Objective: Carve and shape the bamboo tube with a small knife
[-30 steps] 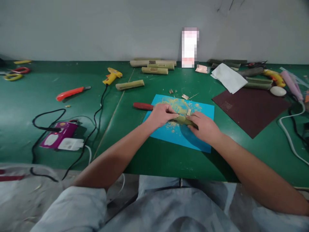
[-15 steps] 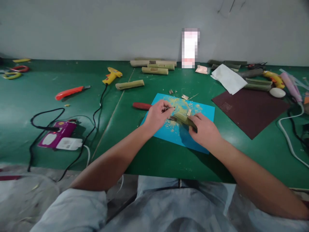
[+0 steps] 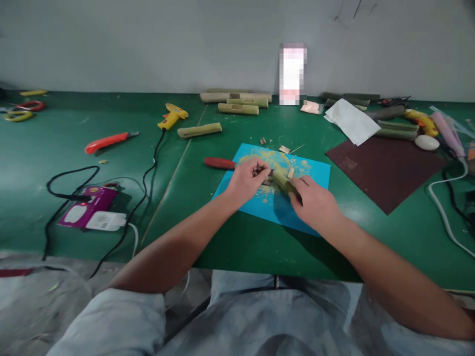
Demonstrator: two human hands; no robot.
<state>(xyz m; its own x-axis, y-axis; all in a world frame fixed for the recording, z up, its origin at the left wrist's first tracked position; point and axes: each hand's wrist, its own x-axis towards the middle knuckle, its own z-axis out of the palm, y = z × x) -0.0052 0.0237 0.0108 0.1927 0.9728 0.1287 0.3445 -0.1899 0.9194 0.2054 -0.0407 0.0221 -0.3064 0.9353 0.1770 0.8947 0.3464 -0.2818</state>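
My right hand point(image 3: 315, 199) is closed around a short piece of green bamboo point(image 3: 282, 182), which lies slanted over a blue sheet point(image 3: 256, 203). In my left hand point(image 3: 248, 179) the fingers pinch a small dark brown piece of sandpaper point(image 3: 271, 172), held against or very close to the bamboo's left end; exact contact cannot be made out. Pale yellow dust is scattered over the sheet around both hands. Behind my left hand lies a tool with a red handle point(image 3: 218, 162), its other end hidden by the hand. A small bamboo chip point(image 3: 291, 172) rests beside the bamboo.
Several cut bamboo pieces point(image 3: 238, 108) lie along the wall, with another bamboo piece point(image 3: 199, 130) nearer. Leftward are a yellow glue gun point(image 3: 172, 116), a red utility knife point(image 3: 107, 142) and a purple power strip point(image 3: 89, 205) with cables. A dark brown sandpaper sheet point(image 3: 386, 173) and white paper point(image 3: 351, 121) lie right.
My left hand has shifted slightly down, and the brown piece shows more at its fingertips. The bamboo has turned a little in my right hand, which stays nearly in place.
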